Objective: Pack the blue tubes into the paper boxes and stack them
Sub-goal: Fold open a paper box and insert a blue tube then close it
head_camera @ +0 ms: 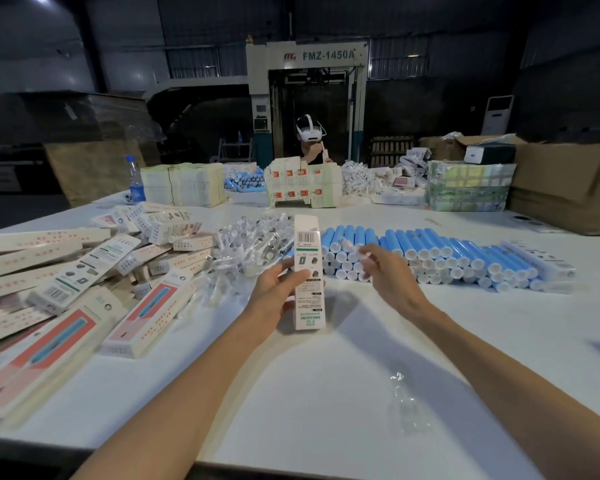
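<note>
**One box in hand, most of the tubes still waiting**

I have one paper box (307,271) up off the table (326,382), standing on end with its barcode side towards me. My left hand (274,292) grips it from the left, with the fingers wrapped round its lower half. I cannot tell whether a tube is already inside, or whether the top flap is tucked.

Just right of the box, my right hand (390,271) has its fingertips pinched together on a small clear piece (352,249). It is too blurred to name, but it looks like one of the wrapped accessories.

Right behind that hand lie the blue tubes (437,252), rows deep and stacked with their white caps facing me. The bank runs well off to the right of the grip, so I judge the bulk of the work is still ahead.

Behind the box and a little to its left is a heap of clear packets (246,247). Farther left is a pile of boxes (84,271). They look made up and closed, so I take them as finished, but they lie tumbled and not stacked. The stacking step looks hardly begun.

Nearer to me than the grip, on the right, one loose plastic wrapper (404,403) lies on the table. On the far side another person (310,140) works behind bundles of flat cartons (184,185).
</note>
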The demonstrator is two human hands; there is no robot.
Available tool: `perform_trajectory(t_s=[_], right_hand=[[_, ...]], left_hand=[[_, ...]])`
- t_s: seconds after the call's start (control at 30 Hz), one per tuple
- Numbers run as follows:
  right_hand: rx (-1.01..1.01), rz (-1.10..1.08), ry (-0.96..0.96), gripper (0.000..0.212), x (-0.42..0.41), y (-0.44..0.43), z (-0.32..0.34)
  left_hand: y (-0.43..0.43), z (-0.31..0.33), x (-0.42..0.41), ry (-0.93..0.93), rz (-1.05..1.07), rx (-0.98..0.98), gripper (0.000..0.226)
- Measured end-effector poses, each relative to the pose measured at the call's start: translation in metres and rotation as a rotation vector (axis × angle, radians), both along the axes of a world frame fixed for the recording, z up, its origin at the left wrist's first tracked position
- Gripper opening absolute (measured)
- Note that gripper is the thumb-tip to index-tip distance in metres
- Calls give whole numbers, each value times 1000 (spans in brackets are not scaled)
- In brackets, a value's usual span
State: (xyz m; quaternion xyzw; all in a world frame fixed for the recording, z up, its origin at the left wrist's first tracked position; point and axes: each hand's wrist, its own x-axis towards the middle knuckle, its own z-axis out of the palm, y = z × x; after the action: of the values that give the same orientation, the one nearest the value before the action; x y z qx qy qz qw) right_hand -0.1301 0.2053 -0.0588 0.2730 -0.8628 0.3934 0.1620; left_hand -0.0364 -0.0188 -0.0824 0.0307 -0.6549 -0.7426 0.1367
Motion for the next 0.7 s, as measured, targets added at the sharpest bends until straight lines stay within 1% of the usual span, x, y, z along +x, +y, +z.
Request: perform_trajectory(t_s=[0.03, 0.07, 0.17, 0.27, 0.33, 0.4, 0.47, 0.57, 0.63, 0.7], right_hand=[[-110, 2, -6, 27, 1, 2, 14], [-179, 2, 12, 29, 1, 4, 28], [-199, 23, 100, 33, 2, 6, 71], [-228, 101, 152, 28, 7, 0, 108], [-174, 124, 208, 19, 9, -6, 127], [-24, 134, 244, 12, 9, -13, 140], [67, 181, 217, 13, 9, -22, 147], [127, 248, 145, 17, 11, -38, 144], [33, 305, 8, 29, 13, -48, 136], [-139, 337, -117, 34, 14, -53, 127]], left_hand=[[1, 1, 1, 1, 0, 0, 33], [2, 2, 2, 2, -1, -5, 35], [5, 4, 3, -2, -14, -15, 42], [6, 6, 4, -9, -24, -6, 46], [7, 7, 4, -9, -32, -4, 48], [7, 8, 5, -8, -42, -1, 50], [7, 9, 7, -6, -53, -6, 52], [7, 10, 8, 1, -76, -21, 52], [7, 10, 9, 4, -87, -28, 51], [7, 10, 9, 11, -92, -29, 52]])
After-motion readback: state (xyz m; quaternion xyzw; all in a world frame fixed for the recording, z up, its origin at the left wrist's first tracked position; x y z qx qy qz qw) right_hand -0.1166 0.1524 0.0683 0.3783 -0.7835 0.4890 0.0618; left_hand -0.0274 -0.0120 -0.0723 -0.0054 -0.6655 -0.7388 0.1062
